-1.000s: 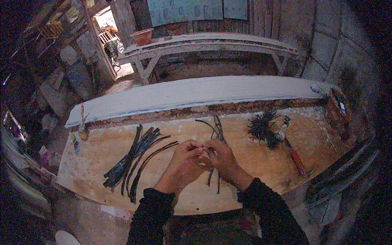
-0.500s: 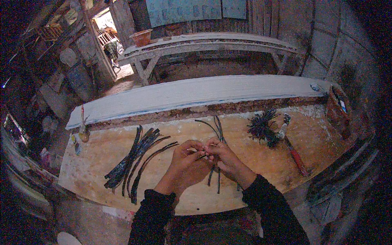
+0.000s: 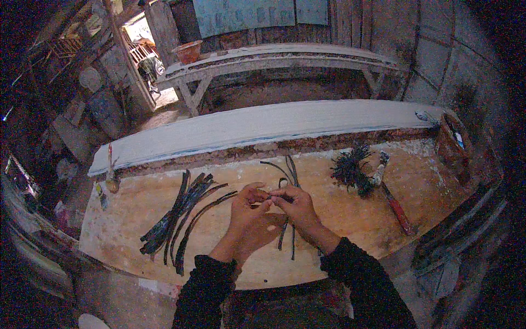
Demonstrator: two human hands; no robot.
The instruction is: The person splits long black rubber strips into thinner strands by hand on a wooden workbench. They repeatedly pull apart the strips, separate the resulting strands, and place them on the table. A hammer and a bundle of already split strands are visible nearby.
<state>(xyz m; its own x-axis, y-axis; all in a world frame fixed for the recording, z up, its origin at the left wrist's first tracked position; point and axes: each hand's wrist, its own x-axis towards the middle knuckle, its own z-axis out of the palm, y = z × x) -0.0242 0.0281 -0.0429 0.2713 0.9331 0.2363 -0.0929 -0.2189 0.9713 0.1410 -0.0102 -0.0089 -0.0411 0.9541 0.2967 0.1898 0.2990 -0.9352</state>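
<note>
A worn wooden table [image 3: 350, 219] carries everything. On its left part lies a bundle of dark strips [image 3: 181, 216], fanned toward the near edge. A few more strips [image 3: 289, 170] lie at the middle, partly under the hands. To the right sits a dark bristly tuft [image 3: 350, 169], just beside a red-handled tool [image 3: 395, 204]. A long pale plank [image 3: 263, 129] runs along the far edge.

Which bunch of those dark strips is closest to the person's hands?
The small bunch of dark strips just behind and under the hands at the board's middle. The bigger bundle lies apart, to their left, untouched.
</note>
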